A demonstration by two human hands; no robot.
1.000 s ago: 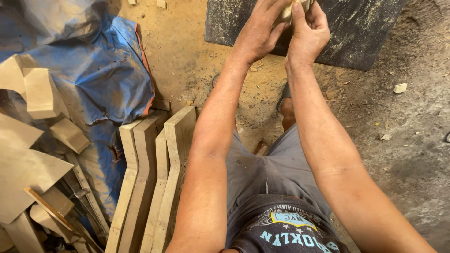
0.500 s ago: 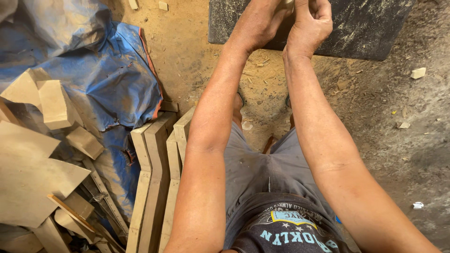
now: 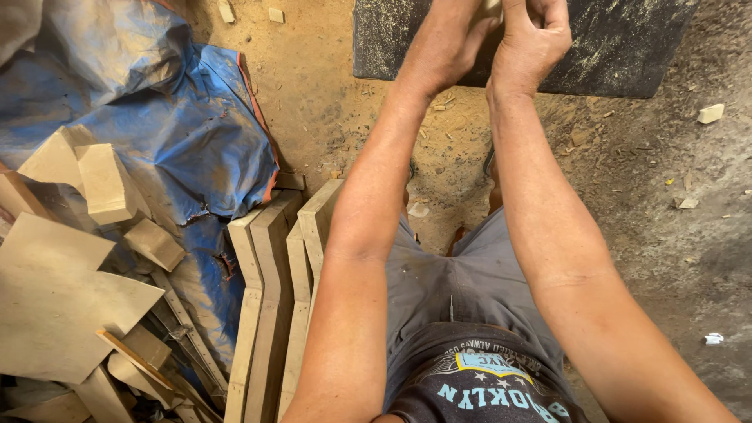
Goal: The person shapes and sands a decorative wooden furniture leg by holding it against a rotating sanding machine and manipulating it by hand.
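While both arms stretch out over the dark mat (image 3: pixel 611 55), the left hand (image 3: pixel 442 47) and right hand (image 3: pixel 533 39) are pressed together around a small pale wood piece (image 3: pixel 492 9), mostly hidden and cut off by the frame edge. Well away from the mat, curved wooden slats (image 3: pixel 270 298) lean beside a blue tarp (image 3: pixel 157 125).

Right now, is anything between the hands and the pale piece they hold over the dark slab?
Nothing visible. The left hand and right hand close directly around the small pale piece at the frame's top edge, over the dark slab. The piece is mostly hidden, and only scattered sawdust shows on the slab.
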